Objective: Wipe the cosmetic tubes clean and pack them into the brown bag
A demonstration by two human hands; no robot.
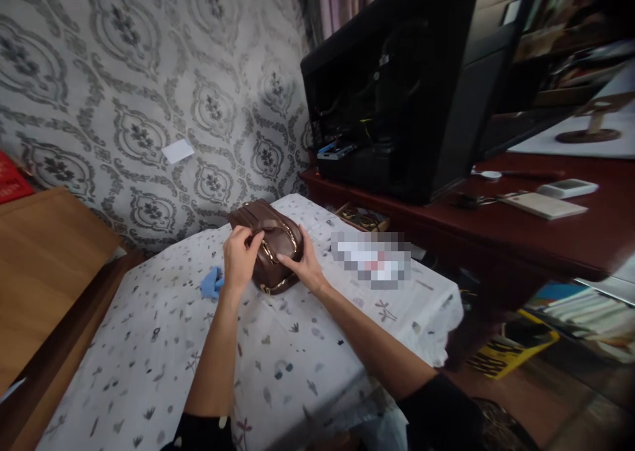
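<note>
A brown leather handbag (280,243) with gold-coloured zips lies on a table under a white patterned cloth (173,332). My left hand (241,259) is at the bag's near left side, thumb and fingers pinched together by a zip; what lies between the fingertips is too small to make out. My right hand (305,262) grips the bag's right side, its thumb on top near the gold hardware and its fingers along the far edge. Just left of my left wrist rests a crumpled blue cloth (212,283).
To the right, a large black computer case (387,100) stands on a dark red desk (560,239) with small items, including a whitish flat box (543,204). A blurred-out item (372,260) lies right of the bag. A wooden panel (54,266) borders the table's left.
</note>
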